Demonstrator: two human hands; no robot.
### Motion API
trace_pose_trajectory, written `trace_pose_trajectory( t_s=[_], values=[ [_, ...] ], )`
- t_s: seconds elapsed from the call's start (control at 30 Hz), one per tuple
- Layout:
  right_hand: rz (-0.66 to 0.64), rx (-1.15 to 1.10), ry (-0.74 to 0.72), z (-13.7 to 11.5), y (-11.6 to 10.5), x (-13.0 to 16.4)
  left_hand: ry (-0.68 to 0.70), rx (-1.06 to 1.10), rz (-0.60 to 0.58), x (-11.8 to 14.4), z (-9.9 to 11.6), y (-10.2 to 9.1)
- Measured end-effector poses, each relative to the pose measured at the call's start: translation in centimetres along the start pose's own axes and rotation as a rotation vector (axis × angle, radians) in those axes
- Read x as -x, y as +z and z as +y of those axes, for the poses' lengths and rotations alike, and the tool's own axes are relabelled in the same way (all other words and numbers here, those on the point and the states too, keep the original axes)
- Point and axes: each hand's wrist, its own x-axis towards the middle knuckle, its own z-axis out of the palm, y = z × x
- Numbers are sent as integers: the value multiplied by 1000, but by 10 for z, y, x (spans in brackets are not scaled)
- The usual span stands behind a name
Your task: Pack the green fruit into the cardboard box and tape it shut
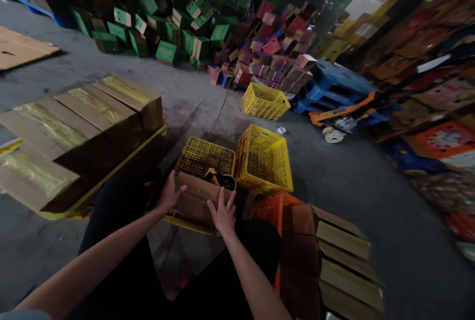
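both hands [196, 204] press a cardboard box [196, 200]

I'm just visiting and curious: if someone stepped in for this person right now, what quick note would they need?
Left hand: open, palm on the left end of the brown cardboard box.
Right hand: open, fingers spread on the box's near right side.
The box rests on an upturned yellow crate, with a tape dispenser just behind it.
Taped boxes are stacked on the left; folded cardboard is stacked on the right.
This box's top shows no tape yet, so it seems still unsealed.
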Motion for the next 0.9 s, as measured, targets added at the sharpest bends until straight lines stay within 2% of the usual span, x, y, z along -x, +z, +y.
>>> trace_pose_trajectory(
  t_s=[0.07, 0.17, 0.23, 0.33, 0.5, 0.9],
  values=[
    [19, 7, -6, 0, 0, 1, 218, -183, -33, 8, 8, 2],
    [54, 26, -19, 0, 1, 3, 567, -412, -176, 26, 18, 10],
    [67, 30, -31, 1, 3, 3, 682, -500, -232, 37, 19, 18],
    [121, 56, -71, 5, 9, 2, 702, -592, -241, 46, 12, 28],
    [222, 142, -142, 9, 19, -1, 707, -676, -262, 42, 2, 37],
    [105, 113, -61, 3, 8, 8, 727, -657, -249, 41, 7, 32]
  ],
)
